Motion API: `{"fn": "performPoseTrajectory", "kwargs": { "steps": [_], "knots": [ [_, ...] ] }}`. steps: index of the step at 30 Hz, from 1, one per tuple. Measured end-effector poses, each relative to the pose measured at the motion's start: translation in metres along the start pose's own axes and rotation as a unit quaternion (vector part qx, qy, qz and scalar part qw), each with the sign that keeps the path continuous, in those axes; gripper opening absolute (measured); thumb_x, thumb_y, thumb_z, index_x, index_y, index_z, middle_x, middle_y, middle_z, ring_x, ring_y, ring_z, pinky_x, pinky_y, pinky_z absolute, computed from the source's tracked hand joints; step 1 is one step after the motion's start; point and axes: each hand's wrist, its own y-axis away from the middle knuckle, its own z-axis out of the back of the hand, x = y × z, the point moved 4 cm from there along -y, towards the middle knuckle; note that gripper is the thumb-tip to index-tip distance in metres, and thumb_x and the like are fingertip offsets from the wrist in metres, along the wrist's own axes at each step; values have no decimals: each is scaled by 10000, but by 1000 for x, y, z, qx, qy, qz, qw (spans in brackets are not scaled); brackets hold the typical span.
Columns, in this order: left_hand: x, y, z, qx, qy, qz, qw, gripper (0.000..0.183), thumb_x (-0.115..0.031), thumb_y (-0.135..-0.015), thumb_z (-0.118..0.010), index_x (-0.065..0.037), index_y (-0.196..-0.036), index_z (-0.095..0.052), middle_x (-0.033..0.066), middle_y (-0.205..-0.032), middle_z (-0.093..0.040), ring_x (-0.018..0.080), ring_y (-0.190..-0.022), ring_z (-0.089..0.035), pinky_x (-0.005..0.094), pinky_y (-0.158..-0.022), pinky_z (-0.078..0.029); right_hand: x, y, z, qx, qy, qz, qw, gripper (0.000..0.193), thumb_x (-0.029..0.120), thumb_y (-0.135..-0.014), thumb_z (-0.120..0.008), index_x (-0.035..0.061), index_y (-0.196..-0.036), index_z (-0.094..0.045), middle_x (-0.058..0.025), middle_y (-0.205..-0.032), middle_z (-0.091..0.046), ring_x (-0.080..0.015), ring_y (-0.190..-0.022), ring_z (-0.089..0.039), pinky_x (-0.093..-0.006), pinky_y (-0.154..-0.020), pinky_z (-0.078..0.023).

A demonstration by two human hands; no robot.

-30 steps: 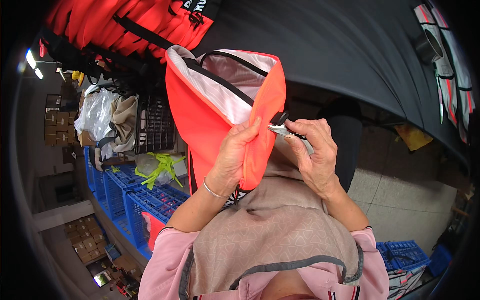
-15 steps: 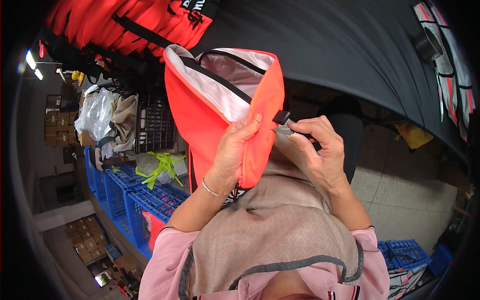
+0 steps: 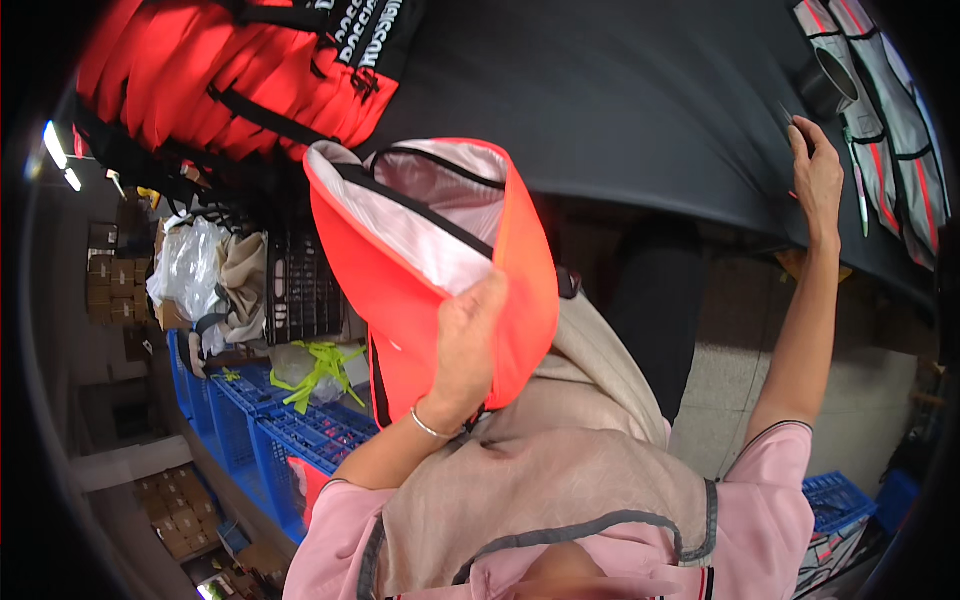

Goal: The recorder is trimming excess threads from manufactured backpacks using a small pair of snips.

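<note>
A red-orange fabric bag with a pale lining and black inner trim gapes open in front of me, over my lap. My left hand is closed on its near side, thumb up by the rim. A small black piece juts out at the bag's right side. Far to the right, my right hand reaches over the black table covering, fingers pinched on a pair of thread snips. Only a thin tip and a bit of red show there; the palm hides the rest. Just beyond stands a dark grey cup.
Red bags with black straps are piled at the far left of the black-covered table. Grey strips with red lines and a pen lie at the right. Blue crates and a black crate stand left.
My right hand has swung from beside the bag out to the far right over the table, carrying the snips. My left hand and the bag appear slightly lower in view.
</note>
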Motion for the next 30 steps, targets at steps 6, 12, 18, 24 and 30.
{"fn": "performPoseTrajectory", "kwargs": {
  "steps": [6,12,18,24,30],
  "knots": [
    [-2,10,-28,109,-62,-126,984,199,-65,-960,-611,53,-1118,-634,-1,-952,-646,45,-844,-568,211,-734,-481,-43,-30,-20,-8,227,-26,973,311,304,-944,-592,115,-1172,-686,-163,-1115,-693,-351,-1022,-653,-428,-910,-487],
    [7,14,-43,175,-178,-122,961,176,-58,-953,-606,44,-1094,-628,15,-901,-630,55,-785,-563,230,-684,-488,99,12,-65,45,-134,165,976,327,294,-929,-605,33,-1101,-700,-165,-1042,-707,-313,-1002,-669,-402,-906,-495],
    [11,33,-64,232,-312,-226,893,231,-87,-855,-658,10,-1060,-617,186,-815,-634,352,-705,-644,404,-608,-492,256,67,-151,550,-273,79,785,546,492,-957,-536,-18,-1072,-695,-122,-985,-703,-218,-875,-649,-355,-810,-509],
    [-12,38,-66,291,-366,-261,845,218,-176,-880,-651,28,-940,-604,238,-799,-627,408,-732,-640,440,-630,-508,298,95,-138,630,-283,79,719,494,411,-810,-750,-34,-1020,-702,-91,-901,-699,-162,-814,-624,-339,-746,-499],
    [-163,15,-8,155,-415,-518,731,207,-190,-888,-673,-41,-1025,-716,78,-772,-697,203,-637,-666,325,-607,-541,294,115,-103,661,-419,61,619,346,245,-779,-785,-33,-973,-715,-72,-816,-691,-159,-771,-623,-334,-719,-488]
  ]
}}
